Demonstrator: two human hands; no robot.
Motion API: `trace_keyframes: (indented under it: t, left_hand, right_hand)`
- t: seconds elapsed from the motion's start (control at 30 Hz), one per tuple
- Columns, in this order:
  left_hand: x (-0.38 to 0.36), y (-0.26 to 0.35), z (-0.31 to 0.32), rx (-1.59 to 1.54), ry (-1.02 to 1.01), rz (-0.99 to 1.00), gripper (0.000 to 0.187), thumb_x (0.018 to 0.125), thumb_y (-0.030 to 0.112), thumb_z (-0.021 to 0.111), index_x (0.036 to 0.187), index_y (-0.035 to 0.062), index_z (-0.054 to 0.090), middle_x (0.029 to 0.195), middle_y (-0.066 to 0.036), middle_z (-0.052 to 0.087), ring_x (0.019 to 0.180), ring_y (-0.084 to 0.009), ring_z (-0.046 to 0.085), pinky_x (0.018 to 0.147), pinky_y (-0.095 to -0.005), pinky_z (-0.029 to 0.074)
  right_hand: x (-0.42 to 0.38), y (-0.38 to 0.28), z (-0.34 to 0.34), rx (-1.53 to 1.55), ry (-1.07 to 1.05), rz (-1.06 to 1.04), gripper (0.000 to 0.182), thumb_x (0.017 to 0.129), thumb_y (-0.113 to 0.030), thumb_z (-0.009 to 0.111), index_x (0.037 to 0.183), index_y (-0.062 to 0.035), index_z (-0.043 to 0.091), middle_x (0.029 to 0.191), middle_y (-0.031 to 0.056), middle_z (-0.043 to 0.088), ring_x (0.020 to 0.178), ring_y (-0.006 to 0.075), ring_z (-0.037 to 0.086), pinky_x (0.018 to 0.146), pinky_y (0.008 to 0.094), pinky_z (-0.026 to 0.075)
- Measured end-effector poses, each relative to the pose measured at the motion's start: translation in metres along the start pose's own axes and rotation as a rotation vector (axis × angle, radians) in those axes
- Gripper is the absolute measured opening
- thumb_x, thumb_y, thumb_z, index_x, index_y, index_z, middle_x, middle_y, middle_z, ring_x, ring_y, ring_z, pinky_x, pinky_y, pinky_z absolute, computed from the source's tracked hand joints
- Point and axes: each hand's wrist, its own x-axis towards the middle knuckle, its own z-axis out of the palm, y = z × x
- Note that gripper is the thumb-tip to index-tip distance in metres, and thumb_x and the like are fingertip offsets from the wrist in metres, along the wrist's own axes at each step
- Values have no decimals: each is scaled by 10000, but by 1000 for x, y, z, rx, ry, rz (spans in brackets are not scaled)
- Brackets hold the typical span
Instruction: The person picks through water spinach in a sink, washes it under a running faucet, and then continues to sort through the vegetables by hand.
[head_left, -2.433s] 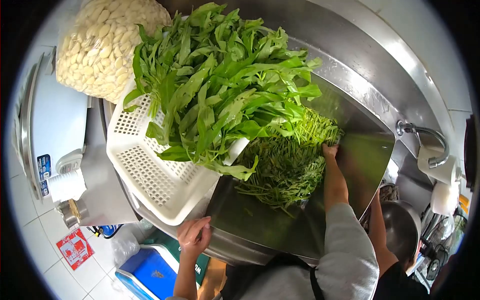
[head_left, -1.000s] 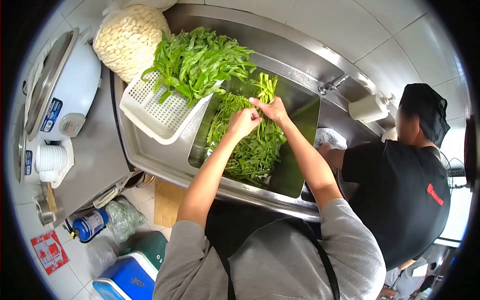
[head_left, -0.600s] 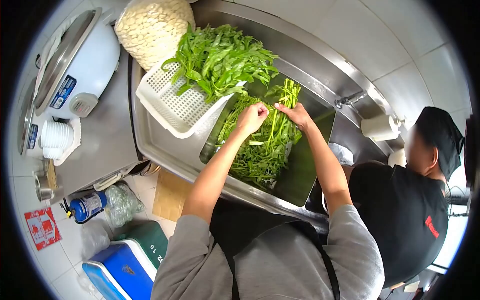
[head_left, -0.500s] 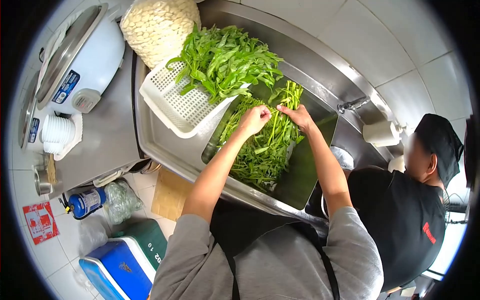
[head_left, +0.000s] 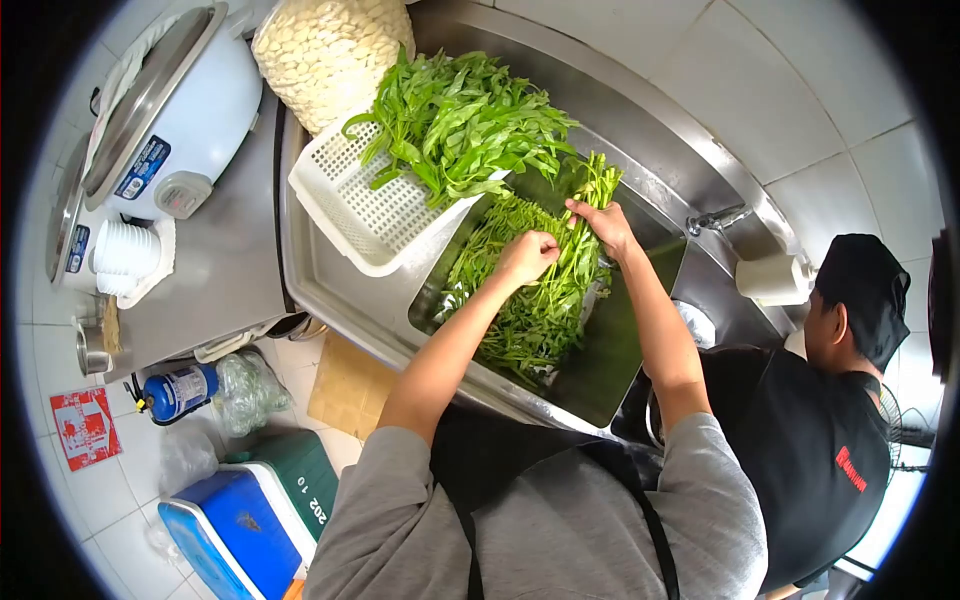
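Long-leaved greens with thick pale stems, which look like water spinach (head_left: 520, 305), fill the left part of a steel sink basin (head_left: 630, 350). My right hand (head_left: 603, 224) is closed round a bunch of these stems, whose cut ends point up past the thumb. Close beside it on the left, my left hand (head_left: 529, 258) is closed in a pinch against the leafy stems; its fingertips are partly hidden. Above the hands, a heap of loose green leaves (head_left: 470, 130) lies in and over the edge of a white perforated basket (head_left: 345, 190).
A bag of pale, bean-like pieces (head_left: 330, 60) stands behind the basket. The faucet (head_left: 720, 218) juts out at the right, near a co-worker in black (head_left: 800, 450). Rice cookers (head_left: 185, 130) and stacked white cups (head_left: 127, 248) occupy the left counter. A blue cooler (head_left: 235, 525) sits on the floor.
My left hand has moved a little down and right along the stems. The right hand keeps its hold on the bunch. The whole view has shifted slightly, and the co-worker's head has turned.
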Motion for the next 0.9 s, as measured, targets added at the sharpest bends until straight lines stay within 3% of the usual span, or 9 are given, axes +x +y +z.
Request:
trace_keyframes:
  t: [0.03,0.07,0.17,0.3,0.37,0.53,0.63,0.73,0.9]
  left_hand:
    - [5,-6,1,-155,-71,-1,168,796,170,623,862,17,639,767,-81,659,667,-155,611,635,-279,474]
    - [8,-12,2,-217,-87,-31,182,790,157,633,845,-17,631,753,-88,653,667,-124,591,632,-267,465]
    - [14,-23,-13,-200,-88,-29,164,817,145,602,867,-6,637,739,-59,643,662,-106,576,633,-261,461]
    - [15,-17,-38,-192,-69,-108,211,850,190,589,933,4,646,738,-34,635,631,-82,543,626,-241,453]
    - [15,-8,-50,-163,-181,-198,223,856,208,588,955,18,648,778,-23,637,667,-79,555,647,-241,463]
    - [2,17,-54,-521,-394,-289,251,876,231,560,1023,38,623,831,5,617,700,-83,552,646,-233,457]
    - [-2,23,-50,-639,-554,-269,260,898,231,522,1063,50,607,861,9,616,712,-75,546,648,-216,429]
    - [-8,32,-45,-644,-608,-260,251,901,207,514,1072,48,605,896,8,618,708,-70,540,643,-192,422]
    - [-17,38,-38,-696,-641,-237,271,897,216,523,1093,41,590,927,-4,622,729,-74,546,672,-198,438]
  right_hand:
    - [-7,-8,1,-127,31,-9,261,741,-278,705,766,-22,664,655,37,625,612,101,533,629,264,438]
    - [-18,-15,-4,-48,-37,-55,368,710,-352,737,813,-9,653,654,34,616,620,105,537,640,261,437]
    - [-11,-2,-22,-84,-72,-83,408,708,-362,743,871,-4,636,718,31,612,641,98,520,619,262,430]
    - [-9,19,-49,-183,-71,-230,510,710,-413,727,992,-3,614,795,37,597,754,132,533,727,292,431]
    - [-11,23,-56,-198,-74,-165,542,688,-459,725,958,0,624,798,65,612,750,154,553,718,308,440]
    - [-6,39,-52,-299,53,49,635,635,-567,712,774,47,625,793,151,616,722,202,563,656,354,455]
    - [-14,41,-45,46,-20,185,500,734,-469,671,870,9,624,849,102,609,713,165,559,627,328,462]
    - [-23,44,-45,433,-123,103,350,812,-343,630,1007,-56,586,776,2,563,658,100,522,614,270,462]
    - [-32,31,-43,528,-146,84,250,800,-192,652,1000,-50,598,768,-10,568,636,80,509,573,241,443]
